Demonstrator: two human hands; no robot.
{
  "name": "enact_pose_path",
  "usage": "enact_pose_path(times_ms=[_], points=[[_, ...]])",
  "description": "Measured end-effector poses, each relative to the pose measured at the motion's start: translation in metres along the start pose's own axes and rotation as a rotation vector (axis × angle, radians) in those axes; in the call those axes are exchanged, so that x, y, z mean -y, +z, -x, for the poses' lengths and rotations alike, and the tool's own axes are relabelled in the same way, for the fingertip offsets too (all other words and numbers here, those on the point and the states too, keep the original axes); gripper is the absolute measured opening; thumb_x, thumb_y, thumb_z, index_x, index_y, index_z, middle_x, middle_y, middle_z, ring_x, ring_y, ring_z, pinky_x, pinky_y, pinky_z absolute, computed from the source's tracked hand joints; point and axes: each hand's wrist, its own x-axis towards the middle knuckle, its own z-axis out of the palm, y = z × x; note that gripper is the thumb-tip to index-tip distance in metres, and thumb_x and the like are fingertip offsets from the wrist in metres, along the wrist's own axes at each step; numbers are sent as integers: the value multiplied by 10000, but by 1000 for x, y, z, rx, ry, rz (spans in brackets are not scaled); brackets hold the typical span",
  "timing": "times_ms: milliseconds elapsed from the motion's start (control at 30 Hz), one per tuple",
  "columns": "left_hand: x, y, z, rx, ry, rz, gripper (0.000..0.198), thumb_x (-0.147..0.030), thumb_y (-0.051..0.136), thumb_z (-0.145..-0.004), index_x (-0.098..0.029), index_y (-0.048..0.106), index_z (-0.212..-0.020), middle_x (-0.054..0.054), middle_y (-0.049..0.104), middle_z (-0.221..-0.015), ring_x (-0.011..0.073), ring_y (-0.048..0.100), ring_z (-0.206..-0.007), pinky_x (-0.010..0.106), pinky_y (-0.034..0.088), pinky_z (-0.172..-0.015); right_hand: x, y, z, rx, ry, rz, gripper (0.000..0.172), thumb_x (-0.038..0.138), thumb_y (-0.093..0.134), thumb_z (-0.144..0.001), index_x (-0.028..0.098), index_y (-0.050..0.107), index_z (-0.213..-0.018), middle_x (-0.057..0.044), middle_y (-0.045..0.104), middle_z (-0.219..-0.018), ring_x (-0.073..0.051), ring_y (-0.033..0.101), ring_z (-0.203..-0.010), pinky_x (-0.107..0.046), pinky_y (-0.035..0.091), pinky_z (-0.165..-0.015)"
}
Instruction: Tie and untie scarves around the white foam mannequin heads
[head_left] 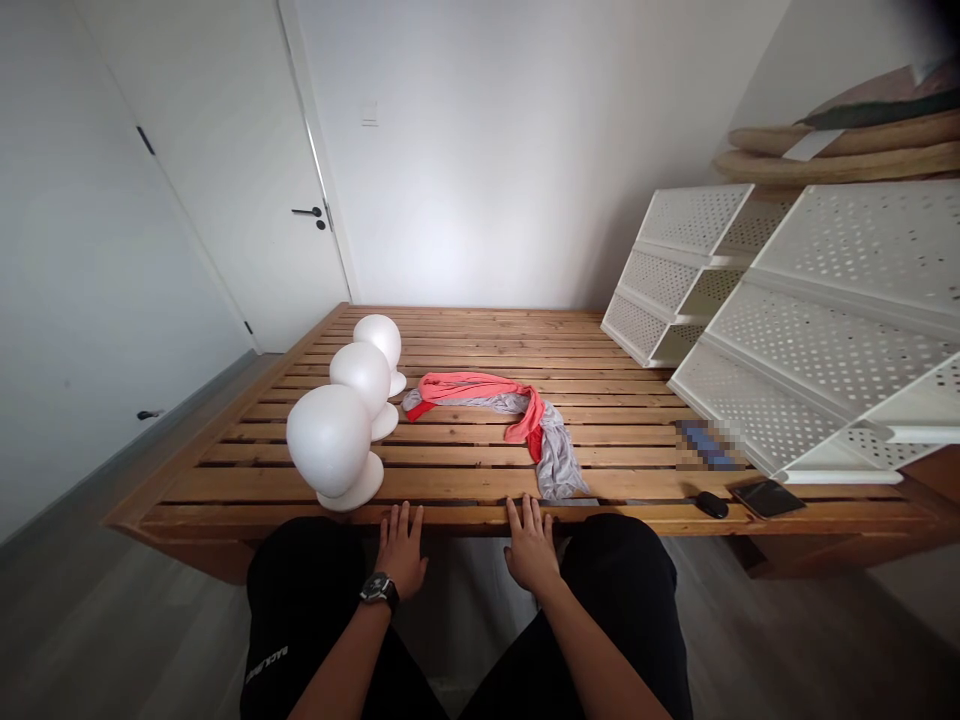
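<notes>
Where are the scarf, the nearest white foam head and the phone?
scarf [517, 405]: head view, on the red fold near its middle.
nearest white foam head [330, 440]: head view, on its round front.
phone [766, 497]: head view, on its dark screen.

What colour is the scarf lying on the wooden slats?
Coral red and grey, seen best in the head view: the scarf.

We see the scarf [502, 415], coral and grey, lying loosely twisted on the slats just below the frame's centre. It runs from its left end rightward, then bends down, its grey end spread at the near edge, just beside our right fingertips.
</notes>
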Motion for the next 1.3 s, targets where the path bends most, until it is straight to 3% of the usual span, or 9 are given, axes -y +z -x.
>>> enact_pose_path(times_ms=[367,767,1300], points=[[-1,-2,1,-4,-1,19,951,-267,628,-789,-155,247,-1653,163,92,-1736,362,28,-1608,545,46,-1287,0,2,-1,-2,0,-4,955,349,620,-866,239,113,-1668,-166,17,-1732,-338,-31,-1603,-548,-23,-1249],[2,-4,1,-1,30,14,947,-326,648,-824,-150,228,-1654,190,112,-1730,378,58,-1604,546,64,-1282,4,-14,3,65,13,0,974,369,634,-878,226,84,-1668,-172,-11,-1731,-337,-44,-1600,-538,-39,-1244],[0,-7,2,0,33,37,956,-358,658,-831,-146,222,-1655,200,103,-1729,393,57,-1600,548,74,-1278,4,-16,3,83,16,4,962,390,618,-898,222,68,-1669,-177,-26,-1729,-348,-51,-1595,-552,-37,-1234]])
